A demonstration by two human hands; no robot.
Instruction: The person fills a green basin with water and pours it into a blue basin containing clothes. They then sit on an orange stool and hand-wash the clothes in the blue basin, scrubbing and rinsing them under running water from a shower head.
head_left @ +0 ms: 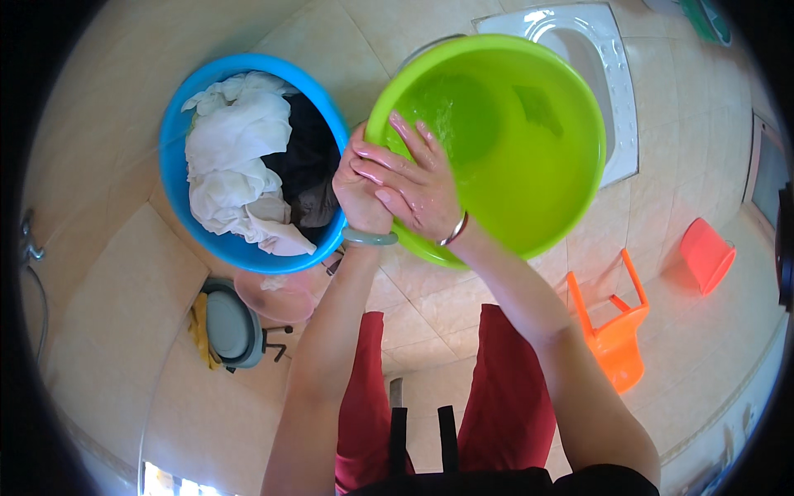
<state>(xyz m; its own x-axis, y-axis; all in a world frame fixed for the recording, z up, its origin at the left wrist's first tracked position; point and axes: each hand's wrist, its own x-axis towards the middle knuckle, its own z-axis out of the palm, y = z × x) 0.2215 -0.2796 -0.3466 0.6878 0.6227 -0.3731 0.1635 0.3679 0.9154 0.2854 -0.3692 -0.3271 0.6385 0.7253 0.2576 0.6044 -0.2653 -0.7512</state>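
Observation:
Both hands meet over the near-left rim of a large green basin (591, 178) that holds water. My left hand (360, 186) has a pale green bangle at the wrist and lies partly under the other hand; its fingers are mostly hidden. Across it rests my right hand (426, 194), wet and shiny, with a silver-coloured bangle; its fingers stretch out flat and slightly apart, and nothing shows in them. To the left of the hands, a blue tub (171, 153) contains crumpled white cloth (236, 153) and dark cloth (308, 153).
Behind the green basin is a white squat toilet pan (624, 99). An orange plastic stool (616, 335) and a coral-coloured bucket (705, 255) stand on the right. Lower left are a pink translucent basin (277, 299) and a grey container (231, 322). A wall tap (31, 240) sits far left.

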